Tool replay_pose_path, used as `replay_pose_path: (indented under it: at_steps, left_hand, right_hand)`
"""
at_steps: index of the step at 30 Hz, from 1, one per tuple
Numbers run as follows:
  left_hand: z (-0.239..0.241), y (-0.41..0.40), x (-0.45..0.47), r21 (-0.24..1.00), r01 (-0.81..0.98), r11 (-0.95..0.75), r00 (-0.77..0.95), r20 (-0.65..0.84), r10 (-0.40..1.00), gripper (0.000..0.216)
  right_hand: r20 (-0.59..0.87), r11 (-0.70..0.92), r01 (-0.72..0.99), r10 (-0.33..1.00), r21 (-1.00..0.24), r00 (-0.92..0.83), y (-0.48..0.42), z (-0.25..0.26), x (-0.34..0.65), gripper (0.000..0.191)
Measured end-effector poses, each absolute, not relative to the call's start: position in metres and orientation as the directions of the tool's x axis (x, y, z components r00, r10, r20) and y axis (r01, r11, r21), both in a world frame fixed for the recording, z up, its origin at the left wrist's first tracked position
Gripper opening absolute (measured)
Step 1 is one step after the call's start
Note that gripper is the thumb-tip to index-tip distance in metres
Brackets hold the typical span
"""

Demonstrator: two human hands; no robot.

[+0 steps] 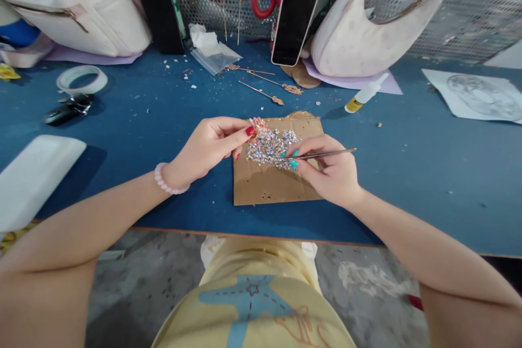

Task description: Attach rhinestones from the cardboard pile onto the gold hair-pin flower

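My left hand [216, 144] pinches a small pink jewelled ornament [258, 125] between thumb and fingers, over the far left edge of a piece of cardboard [273, 187]. Thin metal tweezers [326, 154] are gripped in my right hand [328, 168]. Their tips point left into a pile of glittering rhinestones [271, 144] spread on the cardboard. Whether the tips hold a stone is too small to tell. Beyond the cardboard lie gold-coloured hairpins [277, 100] with ornate ends. A small glue bottle [366, 93] with a yellow label leans to the right.
A phone [296, 24] props against a cup at the back, between a white backpack [110, 8] and a pale handbag [362, 38]. On the left are a tape roll [81, 80], a black object [67, 110] and a white block [41, 174]. A printed sheet [481, 95] lies right.
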State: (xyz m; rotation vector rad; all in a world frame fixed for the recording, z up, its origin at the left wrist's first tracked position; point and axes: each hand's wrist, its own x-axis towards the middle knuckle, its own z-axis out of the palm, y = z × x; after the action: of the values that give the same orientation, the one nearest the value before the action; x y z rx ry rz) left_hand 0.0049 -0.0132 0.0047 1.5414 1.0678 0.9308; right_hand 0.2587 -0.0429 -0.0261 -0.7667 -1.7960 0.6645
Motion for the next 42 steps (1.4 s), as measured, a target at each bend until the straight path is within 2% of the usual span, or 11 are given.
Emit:
replay_pose_path:
  at_steps: [5, 11, 20, 31, 42]
  left_hand:
    - [-0.003, -0.008, 0.004, 0.986, 0.087, -0.139, 0.176, 0.122, 0.977, 0.017]
    - [-0.01, -0.004, 0.004, 0.973, 0.022, -0.229, 0.056, 0.228, 0.972, 0.025]
    - [-0.014, 0.002, 0.004, 0.973, -0.043, -0.228, -0.082, 0.224, 0.971, 0.021]
    - [-0.012, 0.0, 0.004, 0.964, -0.075, -0.256, -0.076, 0.25, 0.965, 0.015]
    - [-0.018, 0.001, 0.002, 0.951, 0.033, -0.308, -0.042, 0.309, 0.95, 0.014]
  right_hand:
    - [0.59, 0.642, 0.201, 0.763, -0.74, -0.264, -0.042, -0.026, 0.259, 0.008]
    - [0.575, 0.627, 0.216, 0.775, -0.748, -0.262, -0.041, -0.026, 0.259, 0.009]
    - [0.552, 0.621, 0.256, 0.78, -0.74, -0.294, -0.036, -0.027, 0.26, 0.01]
    - [0.546, 0.631, 0.279, 0.772, -0.724, -0.326, -0.037, -0.024, 0.259, 0.01]
    - [0.505, 0.597, 0.303, 0.797, -0.743, -0.332, -0.037, -0.026, 0.261, 0.005]
